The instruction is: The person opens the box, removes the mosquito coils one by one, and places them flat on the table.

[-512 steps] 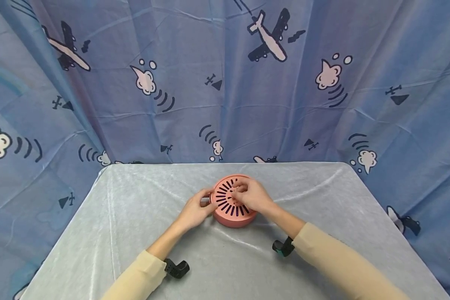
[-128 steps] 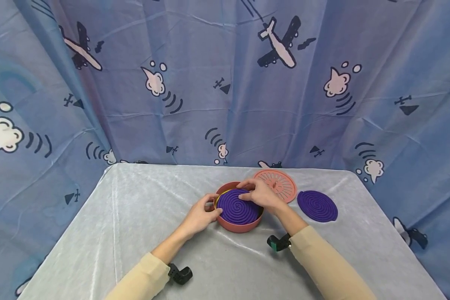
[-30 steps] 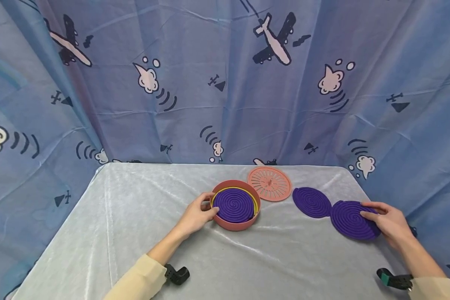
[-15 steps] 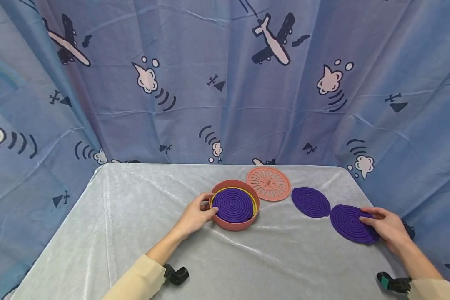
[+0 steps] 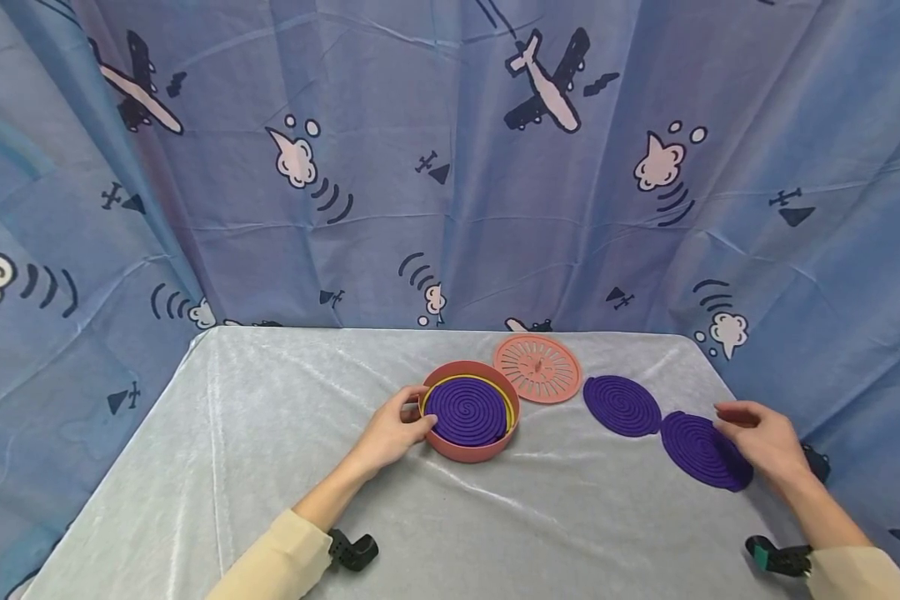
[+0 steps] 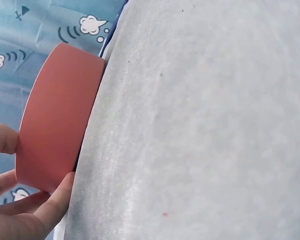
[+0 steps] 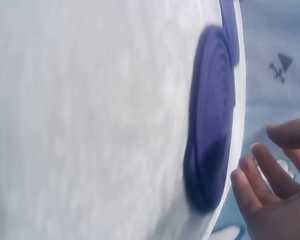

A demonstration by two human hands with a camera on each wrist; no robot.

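A round pink mosquito coil box (image 5: 471, 454) sits on the table with a purple mosquito coil (image 5: 467, 410) lying inside a yellow ring. My left hand (image 5: 390, 427) pinches the box's left rim, thumb over the edge; in the left wrist view its fingers press the box's side wall (image 6: 60, 110). Two more purple coils lie flat at the right: a farther coil (image 5: 622, 406) and a nearer coil (image 5: 705, 450), nearly touching. My right hand (image 5: 767, 437) hovers just above the nearer coil's right edge, fingers loosely bent, holding nothing; the right wrist view shows a gap between fingers and coil.
The pink slotted lid (image 5: 538, 368) lies flat behind the box, close to its rim. A pale grey cloth covers the table (image 5: 330, 375). A blue patterned curtain (image 5: 390, 208) hangs behind the table and along both sides.
The vented lid came off the box and two coils now lie at the right. In the last half second, my right hand let go of the nearer coil and lifted slightly; the left stayed on the box.
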